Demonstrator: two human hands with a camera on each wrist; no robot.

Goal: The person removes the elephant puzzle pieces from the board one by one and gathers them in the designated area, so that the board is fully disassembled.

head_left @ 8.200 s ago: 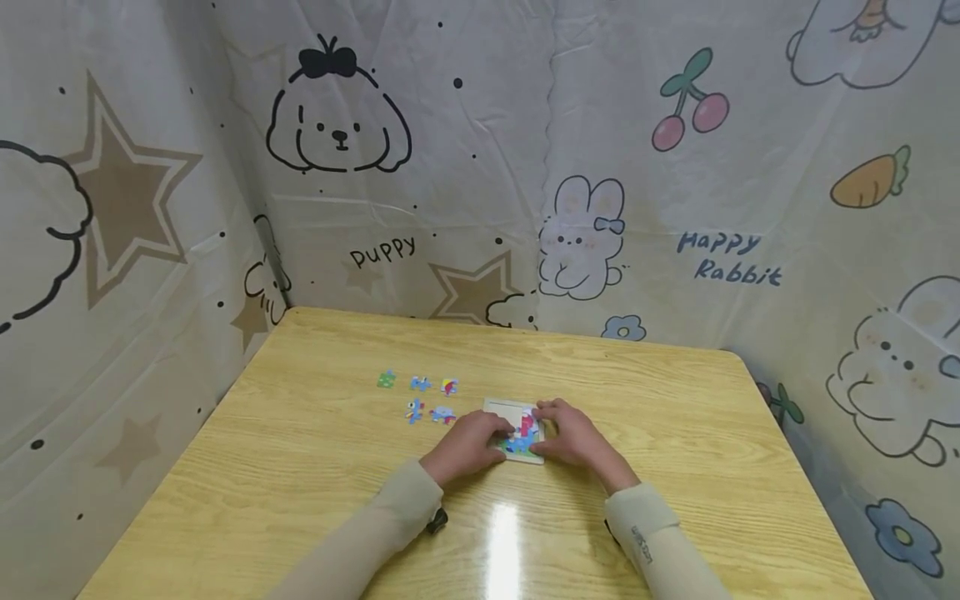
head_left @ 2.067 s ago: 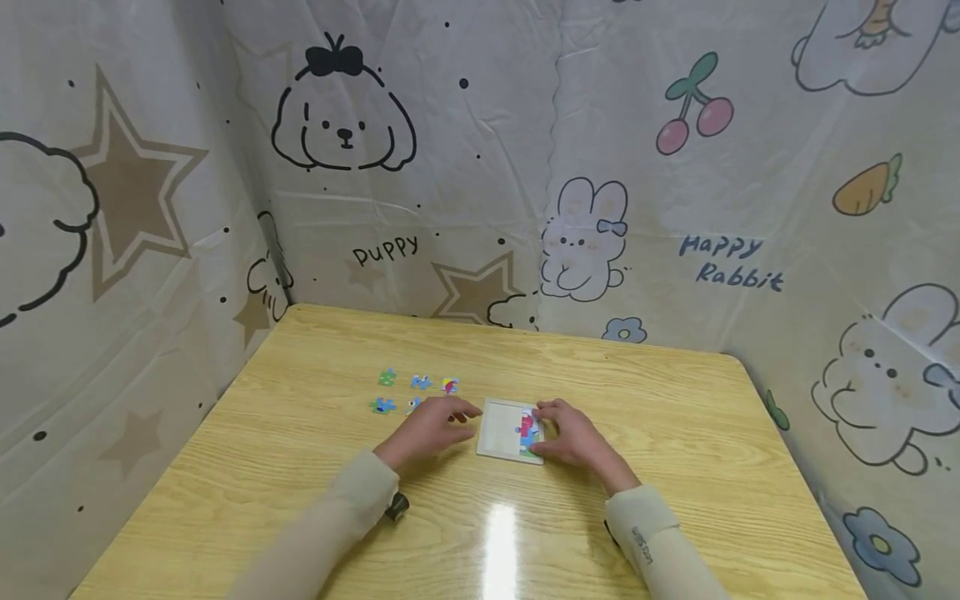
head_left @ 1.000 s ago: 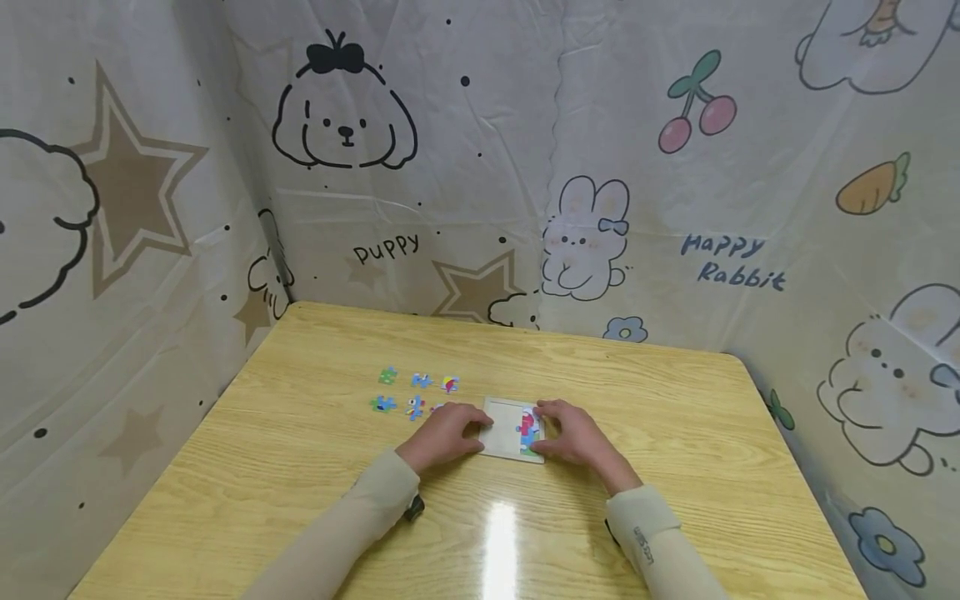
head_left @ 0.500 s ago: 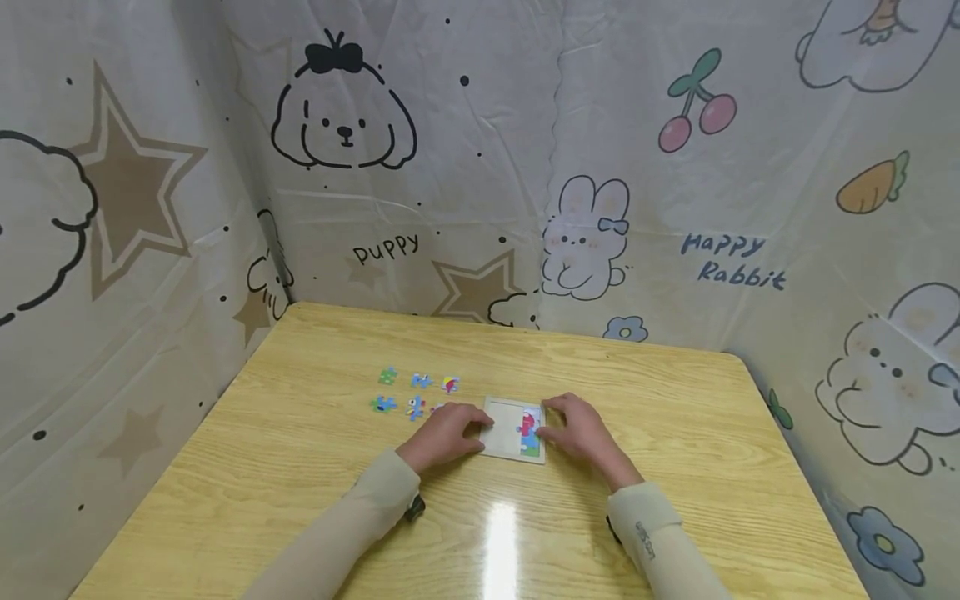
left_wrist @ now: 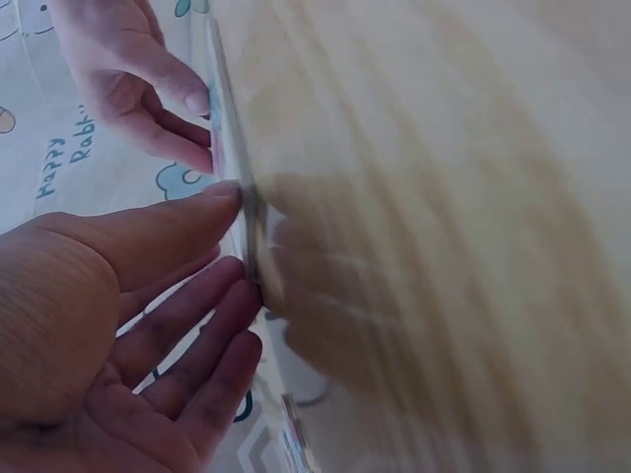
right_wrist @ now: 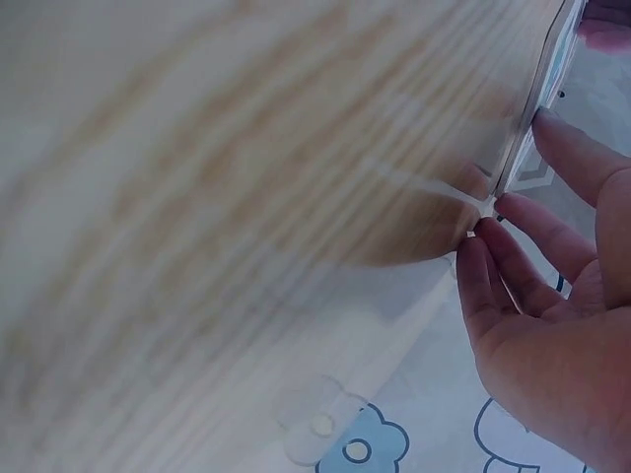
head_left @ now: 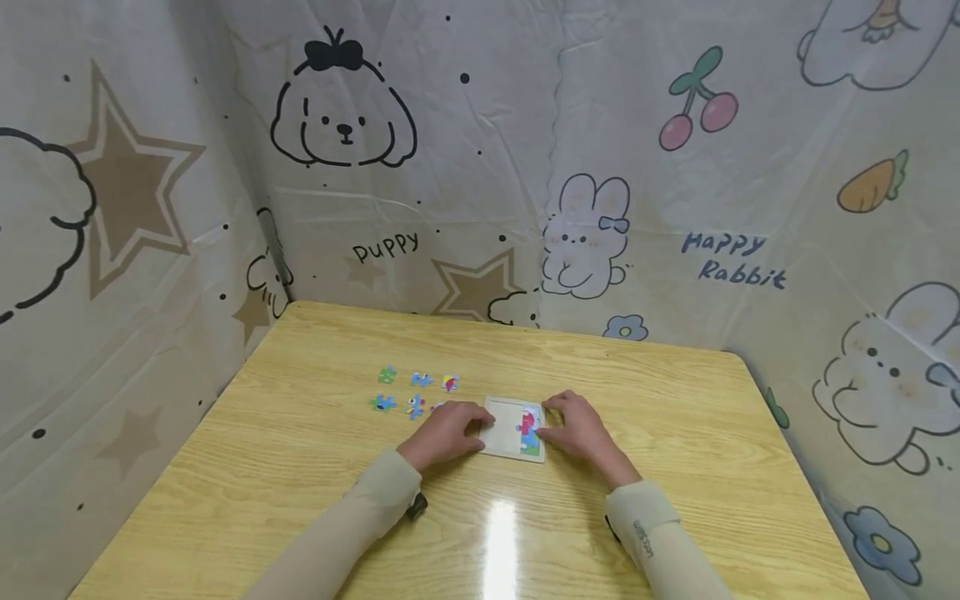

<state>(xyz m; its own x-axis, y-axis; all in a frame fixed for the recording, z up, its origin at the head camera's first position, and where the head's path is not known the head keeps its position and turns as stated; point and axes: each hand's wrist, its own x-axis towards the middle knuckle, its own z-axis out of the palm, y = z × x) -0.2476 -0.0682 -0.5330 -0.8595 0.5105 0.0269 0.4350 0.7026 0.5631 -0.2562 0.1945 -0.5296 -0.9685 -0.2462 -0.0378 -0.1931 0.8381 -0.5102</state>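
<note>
A small light-coloured puzzle board (head_left: 501,427) lies on the table in the head view. Joined pieces (head_left: 527,423) in red, blue and green fill its right side; the rest of its base shows bare. My left hand (head_left: 444,433) holds the board's left edge between thumb and fingers. Seen from the left wrist, the thumb (left_wrist: 182,232) meets the rim while the fingers curve below. My right hand (head_left: 581,429) holds the right edge, its thumb tip beside the joined pieces. In the right wrist view the fingers (right_wrist: 537,246) gather at the board's corner, against the tabletop.
Loose jigsaw pieces lie in two rows left of the board: a green piece (head_left: 387,375), a blue piece (head_left: 421,380), a red-yellow piece (head_left: 449,383), and below them a blue-green piece (head_left: 383,404) and others. My left hand partly hides one. A patterned curtain (head_left: 480,167) surrounds the table (head_left: 637,392).
A blue piece has left the board's middle, and a blue-green piece now lies in the lower row. My left hand went left, then returned to the board; my right thumb shifted up from the lower corner.
</note>
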